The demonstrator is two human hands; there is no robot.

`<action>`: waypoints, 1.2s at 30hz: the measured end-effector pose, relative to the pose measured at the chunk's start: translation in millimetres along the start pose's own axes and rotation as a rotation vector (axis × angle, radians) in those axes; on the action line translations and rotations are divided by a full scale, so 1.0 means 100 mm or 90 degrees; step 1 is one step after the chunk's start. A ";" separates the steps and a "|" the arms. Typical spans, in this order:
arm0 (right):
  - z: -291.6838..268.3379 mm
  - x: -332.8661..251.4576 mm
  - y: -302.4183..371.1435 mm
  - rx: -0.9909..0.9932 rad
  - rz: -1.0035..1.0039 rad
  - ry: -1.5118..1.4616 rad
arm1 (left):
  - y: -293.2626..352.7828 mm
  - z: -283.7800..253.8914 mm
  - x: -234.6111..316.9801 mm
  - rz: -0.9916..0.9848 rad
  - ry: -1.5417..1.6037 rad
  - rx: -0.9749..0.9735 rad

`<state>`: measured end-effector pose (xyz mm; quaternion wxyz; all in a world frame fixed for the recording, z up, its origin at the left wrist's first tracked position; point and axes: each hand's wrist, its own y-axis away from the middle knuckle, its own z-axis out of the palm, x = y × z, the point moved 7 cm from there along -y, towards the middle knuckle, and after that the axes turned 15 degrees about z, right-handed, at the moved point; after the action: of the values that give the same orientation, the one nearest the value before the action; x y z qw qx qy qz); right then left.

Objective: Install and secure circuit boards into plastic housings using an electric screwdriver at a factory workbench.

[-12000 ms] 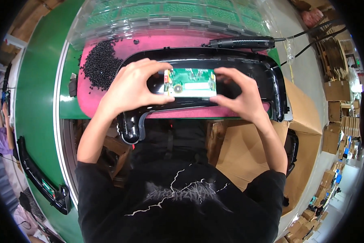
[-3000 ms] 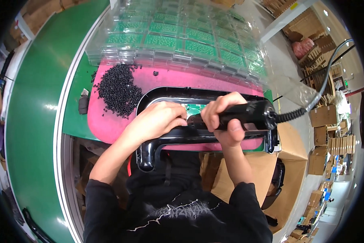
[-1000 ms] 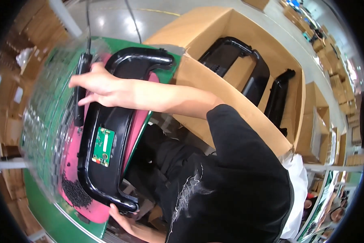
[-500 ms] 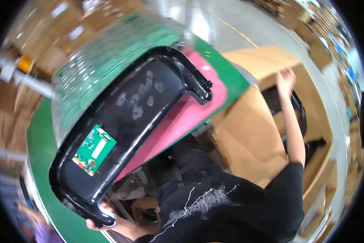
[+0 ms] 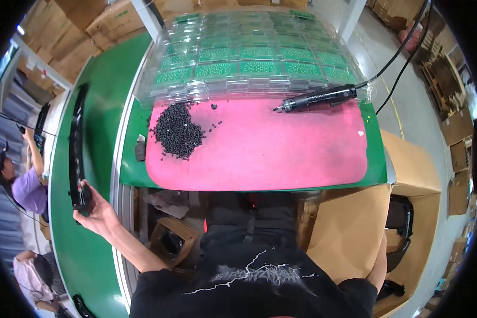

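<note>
At the left, over the green belt-like surface, my left hand (image 5: 98, 213) grips the near end of a long curved black plastic housing (image 5: 77, 132). The housing is seen nearly edge-on, so its inner face is hidden. My right forearm (image 5: 379, 262) reaches down at the cardboard box (image 5: 349, 228) on the right; the hand itself is hidden by the flap. Inside that box lie more black plastic housings (image 5: 400, 217). In front of me a pink mat (image 5: 281, 153) carries a heap of small black screws (image 5: 177, 131) and a black electric screwdriver (image 5: 323, 98).
Clear plastic trays of green circuit boards (image 5: 257, 53) are stacked behind the mat. A metal rail (image 5: 123, 138) separates the bench from the green surface (image 5: 98, 159). A co-worker in purple (image 5: 27, 188) works at far left. A small open box (image 5: 172, 241) sits under the bench.
The housing has moved from above the mat to the left, and turned from face-on to nearly edge-on. My right hand has dropped from above the box to out of sight. The view has straightened.
</note>
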<state>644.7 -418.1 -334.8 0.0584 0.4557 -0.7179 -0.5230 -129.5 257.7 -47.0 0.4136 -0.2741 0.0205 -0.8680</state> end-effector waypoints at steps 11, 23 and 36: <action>-0.04 -2.10 1.84 -0.222 -0.089 -0.524 | -0.57 -0.73 -1.02 -0.442 0.149 -0.030; 3.00 -2.28 3.50 -0.374 -0.068 -0.355 | 2.79 1.66 -1.41 -0.182 -0.097 -0.982; 4.17 -2.86 3.90 -0.749 -0.037 0.347 | 2.20 1.37 -1.42 0.087 -0.279 -1.094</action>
<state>344.7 92.6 -94.7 0.4646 0.4831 -0.2583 -0.6957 165.1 242.6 -53.7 0.1108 -0.6481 0.6013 -0.4541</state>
